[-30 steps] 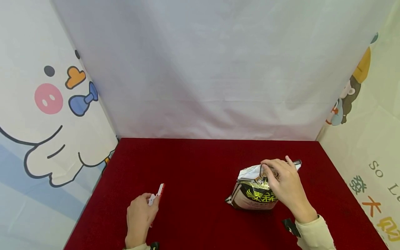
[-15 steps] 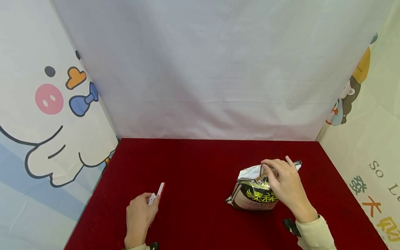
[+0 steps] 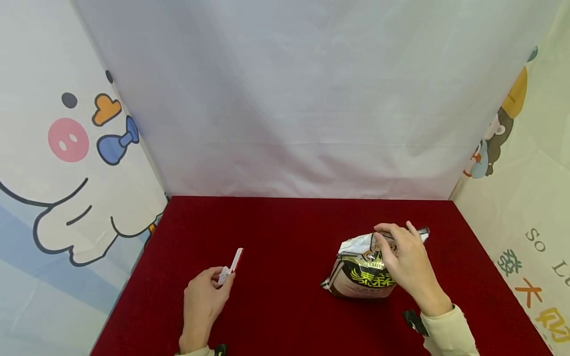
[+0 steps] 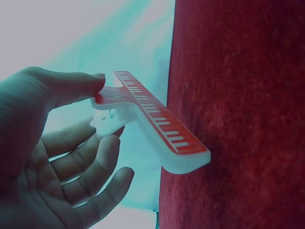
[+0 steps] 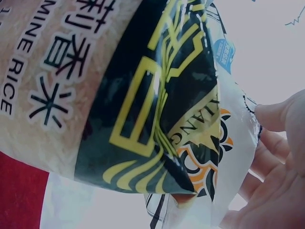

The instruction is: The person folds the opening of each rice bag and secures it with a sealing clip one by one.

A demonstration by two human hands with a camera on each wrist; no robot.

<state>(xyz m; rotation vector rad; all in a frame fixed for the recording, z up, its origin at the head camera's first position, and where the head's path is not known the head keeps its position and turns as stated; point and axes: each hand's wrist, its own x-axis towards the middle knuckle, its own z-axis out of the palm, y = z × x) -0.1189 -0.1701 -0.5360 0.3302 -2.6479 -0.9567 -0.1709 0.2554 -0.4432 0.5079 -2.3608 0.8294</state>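
Observation:
My left hand [image 3: 202, 304] pinches a white and red clip [image 3: 237, 259] by its handle, thumb above and fingers below. In the left wrist view the clip [image 4: 164, 119] has a long bar with a piano-key pattern, held off the red cloth. On the right, a bag of jasmine rice [image 3: 362, 279] stands on the table, its top rising toward my right hand [image 3: 411, 267]. That hand pinches the bag's upper edge between thumb and fingers. The right wrist view shows the rice bag [image 5: 62, 86] close up, with rice visible through clear film.
A red cloth covers the table [image 3: 285, 232]. Behind it hangs a plain pale curtain [image 3: 285, 99]. Printed cartoon sheets flank the left side [image 3: 26, 148] and the right side [image 3: 534, 173].
My left hand has lifted the clip and moved it forward and slightly to the right. The right hand and the rice bag have stayed almost still.

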